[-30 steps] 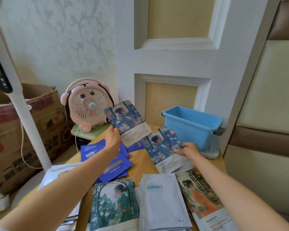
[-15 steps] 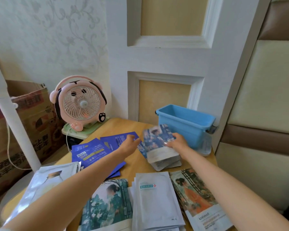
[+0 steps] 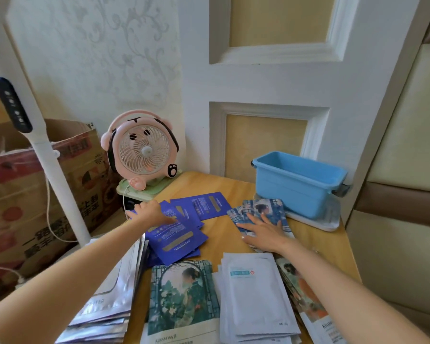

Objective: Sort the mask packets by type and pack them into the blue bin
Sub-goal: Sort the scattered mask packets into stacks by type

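Observation:
The blue bin (image 3: 296,184) stands at the table's back right on a white lid. My right hand (image 3: 265,232) lies flat, fingers spread, on a small stack of blue portrait mask packets (image 3: 266,207) just left of the bin. My left hand (image 3: 150,212) rests on the loose pile of dark blue packets (image 3: 181,234) at the table's middle left; whether it grips one I cannot tell. Nearer me lie stacks of silver packets (image 3: 109,299), green portrait packets (image 3: 184,299), white packets (image 3: 256,296) and orange portrait packets (image 3: 305,294).
A pink desk fan (image 3: 142,150) stands at the back left corner on the wooden table (image 3: 224,187). A white lamp pole (image 3: 52,170) and a cardboard box (image 3: 23,184) stand to the left. A panelled wall rises behind the bin.
My right hand has laid the blue portrait packets down on the table and now lies flat on them. My left hand has moved left onto the dark blue packets.

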{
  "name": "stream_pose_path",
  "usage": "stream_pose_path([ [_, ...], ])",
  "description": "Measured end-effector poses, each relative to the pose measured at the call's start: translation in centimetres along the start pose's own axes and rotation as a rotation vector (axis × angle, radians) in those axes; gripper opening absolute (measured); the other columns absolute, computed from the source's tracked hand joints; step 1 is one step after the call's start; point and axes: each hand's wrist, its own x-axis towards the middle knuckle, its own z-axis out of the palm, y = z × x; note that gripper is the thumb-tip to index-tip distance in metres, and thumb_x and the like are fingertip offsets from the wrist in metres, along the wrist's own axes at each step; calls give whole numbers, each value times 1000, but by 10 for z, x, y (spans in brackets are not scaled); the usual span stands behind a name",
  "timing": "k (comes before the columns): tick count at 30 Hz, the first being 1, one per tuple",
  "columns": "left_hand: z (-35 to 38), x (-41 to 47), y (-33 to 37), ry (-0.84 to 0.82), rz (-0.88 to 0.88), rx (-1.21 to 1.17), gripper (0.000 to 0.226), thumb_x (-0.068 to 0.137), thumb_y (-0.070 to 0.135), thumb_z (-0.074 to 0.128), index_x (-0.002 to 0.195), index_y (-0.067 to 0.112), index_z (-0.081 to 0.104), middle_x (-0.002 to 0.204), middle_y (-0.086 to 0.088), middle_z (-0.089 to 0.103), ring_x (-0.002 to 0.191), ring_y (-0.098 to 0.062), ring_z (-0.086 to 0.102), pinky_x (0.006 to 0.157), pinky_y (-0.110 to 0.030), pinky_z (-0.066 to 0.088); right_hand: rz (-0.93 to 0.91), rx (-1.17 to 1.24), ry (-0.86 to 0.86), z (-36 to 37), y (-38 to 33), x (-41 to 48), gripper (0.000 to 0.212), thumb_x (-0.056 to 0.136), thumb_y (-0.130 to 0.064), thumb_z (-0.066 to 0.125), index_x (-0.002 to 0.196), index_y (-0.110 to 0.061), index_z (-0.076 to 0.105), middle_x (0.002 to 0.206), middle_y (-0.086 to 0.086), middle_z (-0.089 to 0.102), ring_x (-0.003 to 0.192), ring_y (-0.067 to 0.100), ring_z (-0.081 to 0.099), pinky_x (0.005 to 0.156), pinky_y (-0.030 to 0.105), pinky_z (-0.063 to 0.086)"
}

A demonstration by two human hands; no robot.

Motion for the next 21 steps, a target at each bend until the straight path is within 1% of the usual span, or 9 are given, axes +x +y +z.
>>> stream_pose_path([
  [4, -9, 18, -17, -175, -51, 43, 120, 55, 71, 70, 145, 10, 18, 150, -12, 29, 136, -34, 29, 112, -55, 21, 59, 34, -30, -3, 8, -6, 51, 93, -57, 36, 142, -50, 24, 159, -11, -3, 146, 27, -9, 110, 67, -1],
  [7, -1, 16, -14, -217, -36, 217, 114, 59, 74, 66, 145, 15, 22, 151, -9, 28, 139, -34, 24, 113, -60, 10, 95, 17, -60, -11, 8, -10, 54, 92, -56, 41, 143, -46, 27, 159, -9, 1, 146, 28, -5, 110, 67, 2],
  [10, 7, 13, -7, -145, -19, 329, 107, 59, 78, 62, 139, 12, 35, 144, -12, 34, 136, -34, 26, 114, -57, 11, 39, -10, 127, -20, -5, -9, 48, 91, -48, 49, 136, -32, 46, 151, 1, 33, 142, 25, 22, 114, 52, 16],
  [13, 17, 13, 1, -7, 40, 324, 104, 59, 79, 60, 132, 8, 40, 133, -11, 40, 126, -31, 37, 109, -43, 26, -140, 253, 364, -24, -39, -6, 31, 91, -31, 56, 119, -21, 63, 127, 1, 60, 122, 18, 49, 103, 35, 38],
  [14, 18, 13, 4, 46, 66, 299, 97, 60, 76, 64, 125, 7, 43, 125, -9, 46, 121, -29, 41, 105, -40, 28, -171, 325, 360, -25, -51, -6, 28, 90, -28, 56, 116, -21, 65, 123, 0, 62, 118, 17, 52, 100, 34, 41],
  [16, 14, 15, 9, 130, 121, 196, 59, 67, 58, 73, 95, 10, 51, 93, -2, 55, 101, -26, 53, 96, -39, 31, -197, 376, 332, -23, -66, -1, 25, 89, -24, 56, 112, -21, 66, 120, 0, 63, 115, 16, 54, 98, 35, 44],
  [18, 3, 15, 10, 136, 129, 22, 40, 77, 38, 72, 68, 13, 43, 68, 0, 50, 85, -27, 59, 79, -35, 37, -176, 455, 336, -24, -71, 3, 23, 89, -20, 56, 110, -21, 67, 118, 0, 65, 113, 15, 56, 96, 33, 45],
  [19, -3, 15, 10, 140, 154, -47, 38, 80, 33, 71, 66, 11, 43, 67, -3, 51, 86, -29, 62, 71, -33, 39, -149, 533, 343, -25, -71, 3, 22, 89, -18, 57, 109, -19, 68, 116, 0, 66, 111, 15, 58, 94, 30, 46],
  [21, -17, 9, 15, 216, 211, -158, 26, 82, 24, 69, 81, 4, 53, 86, -12, 61, 95, -34, 61, 67, -35, 43, -83, 722, 364, -33, -70, 2, 21, 92, -17, 55, 109, -14, 67, 114, 3, 67, 101, 14, 61, 85, 24, 48],
])
